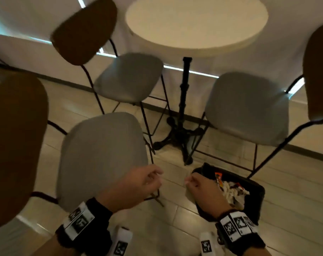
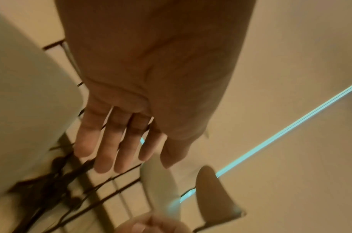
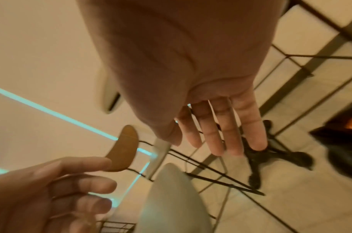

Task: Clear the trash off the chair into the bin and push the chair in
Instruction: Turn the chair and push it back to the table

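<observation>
Trash (image 1: 232, 191) already lies in the bin (image 1: 256, 198) under the right hand (image 1: 205, 189), while the bare-seated chair (image 1: 101, 159) stands just left of the left hand (image 1: 136, 185), the nearer one, both hands' fingers loose and holding nothing.

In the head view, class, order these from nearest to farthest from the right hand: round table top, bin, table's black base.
From the right hand:
1. Bin, on the floor directly beside it, to the right.
2. Table's black base, farther ahead on the floor.
3. Round table top, farthest, at the top.
</observation>
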Action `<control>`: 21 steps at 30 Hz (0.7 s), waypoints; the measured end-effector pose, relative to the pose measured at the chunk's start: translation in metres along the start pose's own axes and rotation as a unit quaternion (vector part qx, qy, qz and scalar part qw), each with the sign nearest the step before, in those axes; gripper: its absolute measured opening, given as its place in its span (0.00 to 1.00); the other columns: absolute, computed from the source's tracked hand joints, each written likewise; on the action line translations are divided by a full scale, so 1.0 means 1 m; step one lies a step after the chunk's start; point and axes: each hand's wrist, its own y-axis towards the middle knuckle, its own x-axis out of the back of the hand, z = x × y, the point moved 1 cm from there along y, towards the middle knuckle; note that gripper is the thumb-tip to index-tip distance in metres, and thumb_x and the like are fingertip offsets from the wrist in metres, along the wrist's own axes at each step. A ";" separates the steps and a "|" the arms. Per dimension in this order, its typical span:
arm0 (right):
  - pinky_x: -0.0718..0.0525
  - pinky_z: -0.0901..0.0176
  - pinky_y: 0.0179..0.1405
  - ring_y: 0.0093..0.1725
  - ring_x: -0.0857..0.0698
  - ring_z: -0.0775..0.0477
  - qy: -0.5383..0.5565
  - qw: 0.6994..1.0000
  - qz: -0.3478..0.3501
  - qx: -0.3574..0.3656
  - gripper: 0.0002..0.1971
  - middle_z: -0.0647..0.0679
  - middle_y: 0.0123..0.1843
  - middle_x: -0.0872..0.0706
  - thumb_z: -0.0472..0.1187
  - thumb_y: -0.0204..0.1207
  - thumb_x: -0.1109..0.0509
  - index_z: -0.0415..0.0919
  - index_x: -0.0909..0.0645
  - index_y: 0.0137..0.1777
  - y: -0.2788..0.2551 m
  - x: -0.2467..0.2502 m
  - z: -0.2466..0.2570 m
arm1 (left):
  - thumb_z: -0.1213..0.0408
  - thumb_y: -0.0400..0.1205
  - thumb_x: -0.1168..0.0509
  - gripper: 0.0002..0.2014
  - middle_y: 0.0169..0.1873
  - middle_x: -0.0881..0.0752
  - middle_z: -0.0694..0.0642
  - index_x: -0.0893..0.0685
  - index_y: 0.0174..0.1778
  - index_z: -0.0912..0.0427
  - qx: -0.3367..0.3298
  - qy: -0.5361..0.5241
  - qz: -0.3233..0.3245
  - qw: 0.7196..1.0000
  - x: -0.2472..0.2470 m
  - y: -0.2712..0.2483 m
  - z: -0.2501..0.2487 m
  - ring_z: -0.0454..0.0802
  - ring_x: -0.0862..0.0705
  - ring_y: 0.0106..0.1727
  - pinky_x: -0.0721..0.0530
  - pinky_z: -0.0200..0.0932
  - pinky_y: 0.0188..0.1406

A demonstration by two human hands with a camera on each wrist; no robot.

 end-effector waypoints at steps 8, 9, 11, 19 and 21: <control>0.15 0.61 0.53 0.52 0.15 0.60 -0.045 0.985 0.048 0.157 0.14 0.58 0.56 0.12 0.58 0.84 0.34 0.56 0.17 0.65 -0.052 -0.101 0.254 | 0.41 0.83 0.39 0.18 0.55 0.15 0.33 0.22 0.70 0.30 -0.085 0.101 -0.084 0.988 0.231 -0.151 0.034 0.24 0.19 0.59 0.18 0.30 0.49; 0.16 0.62 0.53 0.53 0.15 0.60 -0.043 0.983 0.052 0.173 0.16 0.59 0.57 0.13 0.60 0.84 0.34 0.57 0.18 0.67 -0.055 -0.112 0.283 | 0.41 0.83 0.40 0.19 0.55 0.15 0.33 0.22 0.70 0.32 -0.091 0.117 -0.096 0.984 0.257 -0.160 0.041 0.26 0.18 0.58 0.18 0.31 0.49; 0.16 0.61 0.56 0.56 0.15 0.61 -0.044 0.976 0.069 0.202 0.22 0.60 0.61 0.13 0.64 0.82 0.34 0.59 0.21 0.72 -0.060 -0.136 0.338 | 0.44 0.84 0.40 0.19 0.54 0.16 0.33 0.21 0.72 0.37 -0.081 0.153 -0.121 0.977 0.302 -0.168 0.060 0.29 0.17 0.54 0.21 0.30 0.48; 0.14 0.46 0.63 0.67 0.16 0.45 -0.119 0.943 0.147 0.274 0.40 0.49 0.74 0.19 0.72 0.73 0.32 0.56 0.36 0.81 -0.056 -0.250 0.456 | 0.45 0.90 0.43 0.22 0.75 0.17 0.53 0.19 0.76 0.51 0.021 0.303 -0.107 0.947 0.382 -0.148 0.176 0.53 0.27 0.83 0.30 0.59 0.81; 0.11 0.38 0.57 0.60 0.14 0.41 -0.179 0.936 0.126 0.276 0.38 0.46 0.68 0.16 0.68 0.74 0.30 0.54 0.37 0.79 -0.051 -0.279 0.455 | 0.42 0.90 0.47 0.24 0.78 0.19 0.52 0.20 0.76 0.48 0.037 0.304 -0.065 0.950 0.380 -0.139 0.204 0.54 0.35 0.88 0.37 0.64 0.86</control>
